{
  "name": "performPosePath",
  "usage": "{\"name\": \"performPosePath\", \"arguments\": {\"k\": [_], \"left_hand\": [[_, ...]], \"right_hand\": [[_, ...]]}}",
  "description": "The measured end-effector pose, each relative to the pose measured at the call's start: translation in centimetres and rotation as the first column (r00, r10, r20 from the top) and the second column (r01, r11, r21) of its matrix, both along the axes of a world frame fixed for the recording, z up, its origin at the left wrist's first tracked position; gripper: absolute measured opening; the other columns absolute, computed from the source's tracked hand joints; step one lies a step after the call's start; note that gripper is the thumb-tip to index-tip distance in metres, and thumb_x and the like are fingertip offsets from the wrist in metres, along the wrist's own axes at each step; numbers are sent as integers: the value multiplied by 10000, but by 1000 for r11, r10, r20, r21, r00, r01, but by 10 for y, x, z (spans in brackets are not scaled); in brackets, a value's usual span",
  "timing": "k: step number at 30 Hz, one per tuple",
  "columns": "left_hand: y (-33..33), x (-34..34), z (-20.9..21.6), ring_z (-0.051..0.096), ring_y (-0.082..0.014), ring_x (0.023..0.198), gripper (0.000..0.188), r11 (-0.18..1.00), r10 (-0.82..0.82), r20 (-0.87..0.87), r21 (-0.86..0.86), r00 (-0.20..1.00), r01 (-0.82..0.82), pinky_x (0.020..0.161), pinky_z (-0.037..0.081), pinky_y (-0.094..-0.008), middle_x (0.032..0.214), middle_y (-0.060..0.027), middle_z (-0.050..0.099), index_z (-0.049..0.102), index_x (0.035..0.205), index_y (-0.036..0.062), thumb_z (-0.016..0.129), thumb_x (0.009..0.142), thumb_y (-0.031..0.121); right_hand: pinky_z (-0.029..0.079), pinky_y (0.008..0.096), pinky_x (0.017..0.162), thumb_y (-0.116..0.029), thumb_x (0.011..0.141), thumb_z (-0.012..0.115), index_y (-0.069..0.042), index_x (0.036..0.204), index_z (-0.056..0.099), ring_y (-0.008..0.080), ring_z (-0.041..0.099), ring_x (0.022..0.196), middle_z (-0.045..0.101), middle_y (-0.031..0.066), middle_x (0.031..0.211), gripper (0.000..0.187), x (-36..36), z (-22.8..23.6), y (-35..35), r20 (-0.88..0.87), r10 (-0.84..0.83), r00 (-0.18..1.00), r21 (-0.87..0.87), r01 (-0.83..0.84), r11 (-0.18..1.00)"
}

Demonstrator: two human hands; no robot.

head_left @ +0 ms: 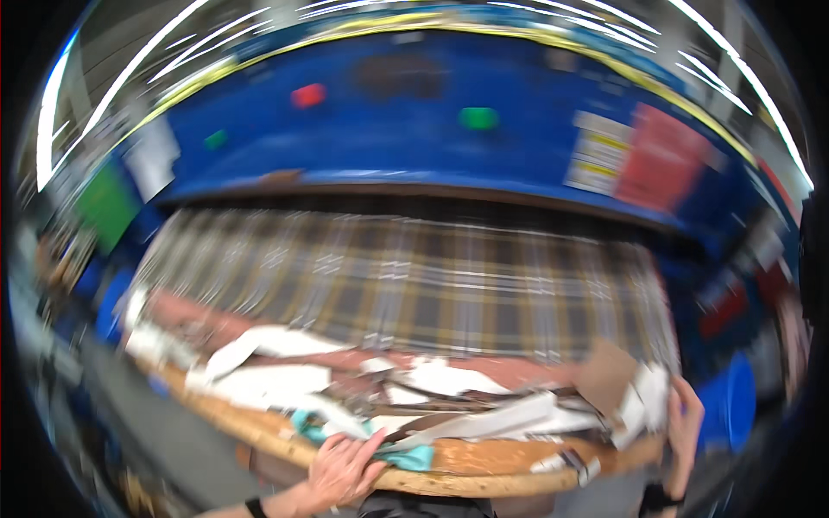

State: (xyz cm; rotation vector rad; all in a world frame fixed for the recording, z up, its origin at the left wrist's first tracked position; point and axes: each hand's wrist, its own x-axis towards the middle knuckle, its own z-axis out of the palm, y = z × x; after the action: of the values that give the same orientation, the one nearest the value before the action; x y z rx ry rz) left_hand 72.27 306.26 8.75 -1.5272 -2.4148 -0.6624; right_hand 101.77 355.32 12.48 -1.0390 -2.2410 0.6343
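Note:
My left hand [344, 469] rests at the front edge of the wooden table, next to a piece of teal cloth [413, 457]. Its fingers are apart and look loosely bent, with no clear grip on anything. Past its fingertips lie white strips [509, 419] and dark brown strips of scrap. At the table's right end is my right hand [685, 421], its fingers stretched out beside crumpled white scrap [643, 401]. A brown flat piece [604, 377] lies just left of that scrap. Motion blurs the whole picture.
Plaid fabric [423, 285] covers the table's far part, with reddish material along its near side. A large blue machine [371, 147] with red and green buttons rises behind. A blue bin [732, 401] stands at the right. The wooden edge [492, 483] curves along the front.

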Motion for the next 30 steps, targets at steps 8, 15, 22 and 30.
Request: {"name": "performPosePath", "arguments": {"k": [8,15,22,30], "left_hand": [[-18,36,-5,559,-219,662,528,946,320,-38,-47,947,-322,724,467,-351,742,-53,571,581,1335,-14,545,828,127],[9,72,-11,568,-310,1029,527,704,706,-64,-45,705,-709,993,372,-426,1082,-155,605,462,1403,-29,498,882,40],[114,122,-34,250,-333,1458,851,-23,794,607,95,40,-995,1197,212,-396,1588,-233,187,18,1567,-4,594,977,207],[157,144,-52,476,-307,1277,965,-255,614,788,142,-47,-956,1051,412,-403,1479,-209,401,94,1566,33,738,882,252]], "right_hand": [[292,463,1156,-244,1000,570,-4,1426,474,425,377,1387,408,299,1479,498,-53,-14,88,429,385,817,170,-491,854],[207,529,1183,-232,979,568,-78,1501,411,429,222,1474,336,183,1576,566,-61,-25,117,505,495,707,68,-605,793],[182,543,1190,-260,918,597,-64,1516,374,449,206,1468,323,175,1580,668,-45,-18,145,533,666,522,-56,-764,643],[209,574,1169,-278,878,647,-89,1450,487,428,281,1448,423,116,1535,623,-22,-49,192,213,856,472,-37,-871,490]]}}
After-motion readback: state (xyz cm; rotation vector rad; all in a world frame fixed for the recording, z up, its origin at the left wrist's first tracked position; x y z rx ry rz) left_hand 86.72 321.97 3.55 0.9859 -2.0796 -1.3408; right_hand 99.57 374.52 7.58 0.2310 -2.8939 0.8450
